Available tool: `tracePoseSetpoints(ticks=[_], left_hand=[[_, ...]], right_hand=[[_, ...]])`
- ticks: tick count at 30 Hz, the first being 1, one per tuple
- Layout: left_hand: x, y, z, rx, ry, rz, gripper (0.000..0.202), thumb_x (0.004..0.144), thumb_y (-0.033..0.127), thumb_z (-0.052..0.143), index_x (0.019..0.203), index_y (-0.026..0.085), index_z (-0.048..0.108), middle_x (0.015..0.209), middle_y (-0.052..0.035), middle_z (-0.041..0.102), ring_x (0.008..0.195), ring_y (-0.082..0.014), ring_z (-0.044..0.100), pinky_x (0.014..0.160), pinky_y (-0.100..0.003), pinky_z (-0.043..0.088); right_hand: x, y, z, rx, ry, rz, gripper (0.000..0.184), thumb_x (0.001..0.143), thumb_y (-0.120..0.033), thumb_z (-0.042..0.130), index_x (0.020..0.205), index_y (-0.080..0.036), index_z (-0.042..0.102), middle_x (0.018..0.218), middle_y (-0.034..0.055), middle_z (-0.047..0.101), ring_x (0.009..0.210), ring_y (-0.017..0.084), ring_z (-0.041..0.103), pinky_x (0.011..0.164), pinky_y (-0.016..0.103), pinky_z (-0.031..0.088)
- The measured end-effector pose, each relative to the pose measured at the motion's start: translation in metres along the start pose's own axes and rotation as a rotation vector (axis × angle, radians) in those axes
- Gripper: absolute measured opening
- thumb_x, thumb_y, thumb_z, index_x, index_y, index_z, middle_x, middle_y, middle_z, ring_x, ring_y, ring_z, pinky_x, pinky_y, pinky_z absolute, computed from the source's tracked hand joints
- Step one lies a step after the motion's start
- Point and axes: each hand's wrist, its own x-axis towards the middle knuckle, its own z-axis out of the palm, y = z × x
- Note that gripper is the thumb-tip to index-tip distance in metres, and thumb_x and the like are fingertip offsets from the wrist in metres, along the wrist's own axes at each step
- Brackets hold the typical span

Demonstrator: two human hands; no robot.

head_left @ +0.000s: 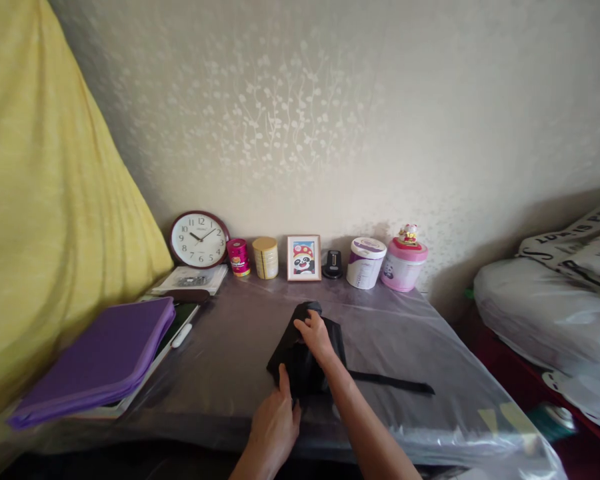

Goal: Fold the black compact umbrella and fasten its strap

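Black cloth (305, 370), toward desk's (220, 347) front edge | my right hand (316, 333) bent over its far end; left hand (276, 413), forefinger extended, nearer; pinching: I cannot tell | step: probably adjusting | next: likely needs steadying

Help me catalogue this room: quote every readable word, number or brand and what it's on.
"1" to "12": analog clock.
"IS PA": printed fabric, remaining lettering uncertain.
Too small or blurred: clock brand, lettering on magenta can, yellow-lidded can, white tub, pink tub, panda picture.
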Motion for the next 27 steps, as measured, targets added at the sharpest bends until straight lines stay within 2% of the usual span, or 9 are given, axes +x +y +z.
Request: tracePoseSetpoints(ticks=[2,5,9,12,14,16,19,22,27], left_hand=[[0.001,0.000,0.000,-0.007,-0.002,-0.004,0.062,0.085,0.025,0.035,0.137,0.002,0.010,0.097,-0.0161,0.063,0.085,-0.0214,0.062,0.067,-0.027,0.040],[0.001,-0.001,0.000,-0.018,-0.008,-0.003,0.062,0.085,0.028,0.035,0.136,0.002,0.012,0.097,-0.0164,0.064,0.086,-0.0208,0.062,0.067,-0.027,0.040],[-0.001,-0.006,0.004,-0.041,0.034,-0.007,0.061,0.086,0.034,0.031,0.136,0.003,0.013,0.098,-0.0165,0.063,0.088,-0.0201,0.061,0.070,-0.026,0.041],[-0.006,-0.010,0.005,-0.146,0.066,0.018,0.067,0.086,0.036,0.031,0.138,0.007,0.000,0.105,-0.0138,0.062,0.089,-0.0174,0.061,0.073,-0.024,0.041],[-0.009,-0.012,0.003,-0.219,0.088,0.061,0.072,0.085,0.034,0.034,0.137,0.013,-0.011,0.118,-0.0123,0.056,0.095,-0.0148,0.059,0.078,-0.021,0.041],[-0.011,-0.012,-0.001,-0.218,0.082,0.099,0.074,0.085,0.030,0.036,0.137,0.017,-0.015,0.122,-0.0105,0.053,0.097,-0.0140,0.058,0.079,-0.021,0.040],[-0.008,-0.009,-0.005,-0.113,0.024,0.112,0.072,0.084,0.029,0.037,0.138,0.019,-0.010,0.101,-0.0075,0.063,0.085,-0.0156,0.061,0.072,-0.023,0.041],[-0.001,-0.004,-0.006,-0.018,-0.008,0.087,0.069,0.083,0.028,0.038,0.139,0.019,-0.002,0.085,-0.0060,0.065,0.076,-0.0162,0.061,0.066,-0.024,0.040],[0.004,-0.001,-0.004,0.049,-0.030,0.044,0.066,0.082,0.024,0.038,0.139,0.019,0.005,0.085,-0.0071,0.065,0.076,-0.0174,0.061,0.064,-0.025,0.039]], right_hand=[[0.001,-0.005,0.004,-0.123,-0.041,0.049,0.045,0.073,-0.026,0.054,0.115,-0.010,0.049,0.074,0.0054,0.066,0.072,0.018,0.062,0.060,0.024,0.043],[-0.001,-0.013,0.005,-0.293,-0.090,0.040,0.048,0.074,-0.025,0.053,0.118,-0.007,0.045,0.080,0.0081,0.068,0.085,0.021,0.061,0.068,0.026,0.041],[-0.002,-0.019,0.003,-0.402,-0.143,0.034,0.050,0.075,-0.025,0.052,0.120,-0.005,0.042,0.084,0.0107,0.068,0.091,0.023,0.061,0.070,0.027,0.040],[-0.003,-0.018,0.002,-0.388,-0.191,0.005,0.047,0.078,-0.026,0.049,0.119,-0.006,0.042,0.077,0.0073,0.069,0.090,0.020,0.062,0.070,0.024,0.040],[-0.004,-0.017,0.002,-0.348,-0.236,-0.027,0.044,0.080,-0.028,0.045,0.120,-0.008,0.042,0.071,0.0040,0.069,0.086,0.016,0.063,0.068,0.022,0.040],[-0.005,-0.016,0.003,-0.331,-0.268,-0.060,0.042,0.081,-0.029,0.044,0.118,-0.010,0.043,0.069,0.0022,0.069,0.082,0.014,0.063,0.067,0.021,0.040],[-0.007,-0.016,0.004,-0.369,-0.272,-0.091,0.036,0.079,-0.028,0.048,0.112,-0.014,0.049,0.071,0.0012,0.069,0.077,0.014,0.063,0.065,0.021,0.040],[-0.011,-0.017,0.004,-0.381,-0.243,-0.147,0.028,0.076,-0.024,0.052,0.103,-0.019,0.056,0.072,-0.0003,0.069,0.073,0.015,0.063,0.062,0.021,0.041],[-0.035,-0.014,-0.009,-0.235,-0.197,-0.422,0.021,0.080,-0.019,0.046,0.093,-0.024,0.062,0.084,-0.0003,0.068,0.079,0.014,0.061,0.072,0.023,0.044]])
